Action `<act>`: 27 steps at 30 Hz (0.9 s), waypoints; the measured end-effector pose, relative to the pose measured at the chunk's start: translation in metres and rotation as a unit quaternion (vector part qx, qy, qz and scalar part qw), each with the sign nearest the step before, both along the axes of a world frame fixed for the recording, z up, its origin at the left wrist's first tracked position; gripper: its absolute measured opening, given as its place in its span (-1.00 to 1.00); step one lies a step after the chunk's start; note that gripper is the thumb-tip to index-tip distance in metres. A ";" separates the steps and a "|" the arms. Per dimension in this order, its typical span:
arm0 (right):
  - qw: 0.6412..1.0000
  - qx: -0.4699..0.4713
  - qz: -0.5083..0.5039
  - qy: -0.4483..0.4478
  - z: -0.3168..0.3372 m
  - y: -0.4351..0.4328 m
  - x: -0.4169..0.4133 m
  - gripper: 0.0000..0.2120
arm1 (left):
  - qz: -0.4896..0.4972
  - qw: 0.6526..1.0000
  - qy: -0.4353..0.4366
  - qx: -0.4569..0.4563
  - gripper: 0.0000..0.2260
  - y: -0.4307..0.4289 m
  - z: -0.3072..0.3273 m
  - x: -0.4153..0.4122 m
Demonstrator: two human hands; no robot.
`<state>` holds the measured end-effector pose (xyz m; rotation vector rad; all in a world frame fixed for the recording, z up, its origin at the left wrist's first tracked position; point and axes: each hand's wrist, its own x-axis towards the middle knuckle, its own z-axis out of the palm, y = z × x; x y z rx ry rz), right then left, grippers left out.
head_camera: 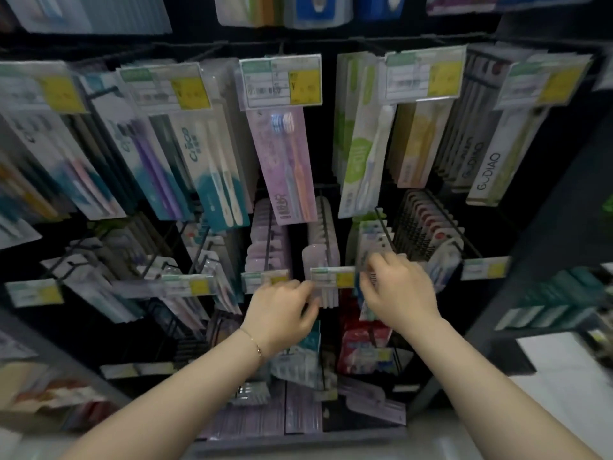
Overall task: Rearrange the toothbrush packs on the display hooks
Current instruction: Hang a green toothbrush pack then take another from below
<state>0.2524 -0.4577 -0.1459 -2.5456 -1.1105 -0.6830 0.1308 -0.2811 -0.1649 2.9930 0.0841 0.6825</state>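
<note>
Toothbrush packs hang in rows on black display hooks. On the middle row, a stack of white packs hangs on a hook behind a price label. My left hand reaches up to the front white pack, with finger and thumb pinching its edge just under the label. My right hand curls its fingers round a pale pack at the front of the neighbouring hook on the right. Motion blur hides the finer finger detail.
Above hang a pink-lilac pack, a green pack and teal packs, each under yellow price labels. Dark packs fill the hook right of my right hand. Red packs hang below. A black shelf side stands at the right.
</note>
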 end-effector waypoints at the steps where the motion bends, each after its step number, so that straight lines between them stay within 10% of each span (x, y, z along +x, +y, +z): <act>1: 1.000 -0.006 -0.006 0.002 -0.005 -0.002 -0.003 -0.86 | 0.003 1.000 0.010 -0.006 -0.76 0.002 -0.007 -0.003; 19: 0.977 -0.145 0.011 0.152 -0.088 0.016 -0.009 -0.84 | 0.094 0.971 0.205 -0.078 -0.76 0.015 -0.083 0.023; 27: 0.952 -0.045 -0.028 0.300 -0.112 0.049 0.018 -0.65 | 0.185 0.939 0.205 -0.205 -0.68 0.014 -0.097 0.063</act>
